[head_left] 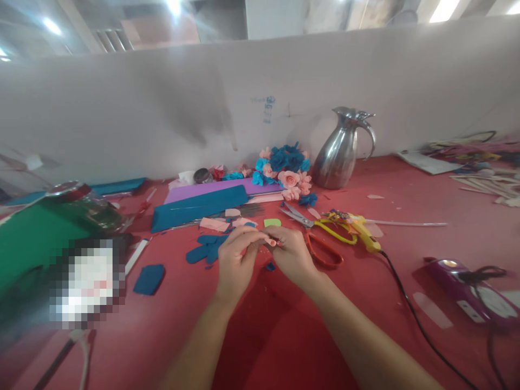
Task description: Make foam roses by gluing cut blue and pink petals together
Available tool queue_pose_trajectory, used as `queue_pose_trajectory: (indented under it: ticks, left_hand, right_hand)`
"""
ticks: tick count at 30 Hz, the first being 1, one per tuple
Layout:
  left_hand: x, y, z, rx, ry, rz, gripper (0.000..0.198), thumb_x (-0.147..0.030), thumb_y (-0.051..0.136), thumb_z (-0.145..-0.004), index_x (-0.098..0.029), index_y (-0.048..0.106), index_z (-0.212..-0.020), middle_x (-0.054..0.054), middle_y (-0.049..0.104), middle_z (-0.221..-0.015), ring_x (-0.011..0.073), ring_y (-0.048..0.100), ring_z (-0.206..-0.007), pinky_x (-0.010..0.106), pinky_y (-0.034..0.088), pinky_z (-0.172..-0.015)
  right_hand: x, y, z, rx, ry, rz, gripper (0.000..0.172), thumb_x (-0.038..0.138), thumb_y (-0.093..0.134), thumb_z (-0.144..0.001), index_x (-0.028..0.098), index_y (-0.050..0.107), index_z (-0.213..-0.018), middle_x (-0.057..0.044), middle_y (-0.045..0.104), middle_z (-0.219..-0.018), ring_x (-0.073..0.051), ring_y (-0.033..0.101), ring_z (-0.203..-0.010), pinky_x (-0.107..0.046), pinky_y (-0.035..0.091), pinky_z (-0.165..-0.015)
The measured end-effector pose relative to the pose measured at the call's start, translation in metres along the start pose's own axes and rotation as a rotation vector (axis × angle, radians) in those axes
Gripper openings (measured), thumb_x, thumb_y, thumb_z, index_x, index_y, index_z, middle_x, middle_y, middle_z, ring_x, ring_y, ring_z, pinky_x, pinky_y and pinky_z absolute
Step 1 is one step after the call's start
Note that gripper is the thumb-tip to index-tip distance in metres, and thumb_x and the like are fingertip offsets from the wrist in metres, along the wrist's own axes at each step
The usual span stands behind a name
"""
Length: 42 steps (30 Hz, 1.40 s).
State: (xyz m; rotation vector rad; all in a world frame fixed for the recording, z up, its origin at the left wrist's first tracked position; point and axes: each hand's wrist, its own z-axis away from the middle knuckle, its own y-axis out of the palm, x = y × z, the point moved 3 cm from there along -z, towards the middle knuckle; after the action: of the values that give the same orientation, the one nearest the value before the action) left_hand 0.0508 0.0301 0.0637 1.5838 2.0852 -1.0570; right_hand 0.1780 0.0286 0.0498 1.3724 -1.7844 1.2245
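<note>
A small piece of pink paper (271, 242), curled into a roll, is pinched between both hands over the red table. My left hand (239, 257) grips it from the left with fingers closed. From the other side my right hand (294, 254) closes on the same piece; its fingertips are partly hidden. Dark blue paper petals (206, 249) lie just left of my left hand, and pink paper pieces (215, 223) lie behind it. Near my right hand are scissors (314, 219) with yellow and red handles. Behind the hands stands a bunch of blue and pink paper flowers (289, 179).
A yellow glue gun (365, 233) lies right of the scissors, its black cord running forward. Further right is a purple power strip (467, 292). A steel jug (339, 151) stands by the white partition. Blue paper (199, 207), a jar (87, 203) and a pixelated object (87, 281) are leftward.
</note>
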Motion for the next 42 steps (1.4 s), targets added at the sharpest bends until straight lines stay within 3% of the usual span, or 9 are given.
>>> queue_pose_trajectory:
  ticks: [9, 16, 20, 23, 27, 31, 37, 42]
  left_hand:
    - [-0.004, 0.000, 0.000, -0.014, 0.032, -0.015, 0.014, -0.015, 0.059, -0.085, -0.021, 0.071, -0.079, 0.002, 0.064, -0.077, 0.0122, 0.060, -0.068, 0.023, 0.048, -0.061]
    - [0.000, 0.000, 0.001, -0.001, -0.027, 0.004, 0.016, -0.015, 0.058, -0.086, -0.022, 0.072, -0.079, 0.003, 0.066, -0.079, 0.0134, 0.060, -0.070, 0.025, 0.048, -0.063]
    - [0.004, 0.001, 0.001, -0.018, -0.143, 0.074, 0.014, -0.018, 0.060, -0.084, -0.021, 0.071, -0.076, 0.003, 0.067, -0.078, 0.0142, 0.059, -0.070, 0.025, 0.048, -0.062]
    - [0.010, 0.003, 0.002, -0.027, -0.319, 0.189, 0.011, -0.021, 0.062, -0.081, -0.020, 0.069, -0.073, 0.002, 0.066, -0.076, 0.0129, 0.056, -0.064, 0.024, 0.046, -0.058]
    - [0.020, 0.004, 0.002, -0.087, -0.518, 0.310, 0.014, -0.026, 0.062, -0.081, -0.019, 0.066, -0.070, -0.001, 0.058, -0.065, 0.0111, 0.051, -0.059, 0.022, 0.044, -0.059]
    - [0.022, 0.002, 0.001, -0.129, -0.541, 0.301, 0.010, -0.027, 0.065, -0.077, -0.019, 0.067, -0.071, 0.000, 0.063, -0.072, 0.0135, 0.055, -0.070, 0.024, 0.046, -0.069]
    - [0.018, 0.001, 0.002, -0.097, -0.495, 0.285, 0.007, -0.025, 0.065, -0.076, -0.020, 0.069, -0.073, 0.001, 0.066, -0.077, 0.0167, 0.059, -0.077, 0.028, 0.047, -0.075]
    - [0.031, 0.007, 0.005, -0.131, -0.622, 0.534, 0.012, -0.030, 0.070, -0.074, -0.018, 0.068, -0.074, 0.000, 0.065, -0.078, 0.0142, 0.057, -0.078, 0.026, 0.045, -0.078]
  right_hand:
    - [0.000, 0.000, 0.000, -0.007, 0.006, 0.025, 0.023, 0.008, 0.046, -0.074, 0.019, 0.065, -0.069, 0.001, 0.061, -0.065, -0.013, 0.056, -0.065, -0.020, 0.040, -0.062]
    - [0.000, 0.001, -0.001, -0.003, 0.004, 0.016, 0.023, 0.006, 0.045, -0.074, 0.019, 0.064, -0.069, 0.001, 0.060, -0.063, -0.014, 0.057, -0.066, -0.020, 0.040, -0.062]
    - [-0.002, 0.002, -0.001, -0.006, 0.036, 0.049, 0.020, 0.010, 0.050, -0.079, 0.019, 0.064, -0.067, 0.001, 0.060, -0.061, -0.013, 0.056, -0.063, -0.021, 0.039, -0.061]
    - [-0.003, 0.003, -0.001, -0.004, 0.055, 0.119, 0.020, 0.013, 0.051, -0.081, 0.019, 0.064, -0.067, 0.001, 0.062, -0.062, -0.013, 0.055, -0.060, -0.021, 0.038, -0.059]
    - [-0.005, 0.004, 0.000, 0.001, 0.082, 0.125, 0.022, 0.009, 0.053, -0.078, 0.020, 0.067, -0.091, -0.001, 0.070, -0.083, -0.013, 0.060, -0.068, -0.022, 0.044, -0.063]
    - [0.000, 0.002, 0.001, -0.033, 0.051, 0.052, 0.031, 0.009, 0.052, -0.076, 0.019, 0.063, -0.103, -0.005, 0.070, -0.100, -0.013, 0.063, -0.070, -0.024, 0.049, -0.067]
    - [0.010, 0.000, 0.001, -0.057, -0.026, 0.006, 0.025, 0.015, 0.053, -0.079, 0.019, 0.062, -0.101, -0.006, 0.071, -0.097, -0.013, 0.065, -0.072, -0.027, 0.052, -0.071]
    - [0.001, 0.003, 0.001, -0.057, 0.035, 0.049, 0.025, 0.015, 0.052, -0.080, 0.019, 0.063, -0.103, -0.005, 0.072, -0.095, -0.014, 0.066, -0.074, -0.026, 0.052, -0.070]
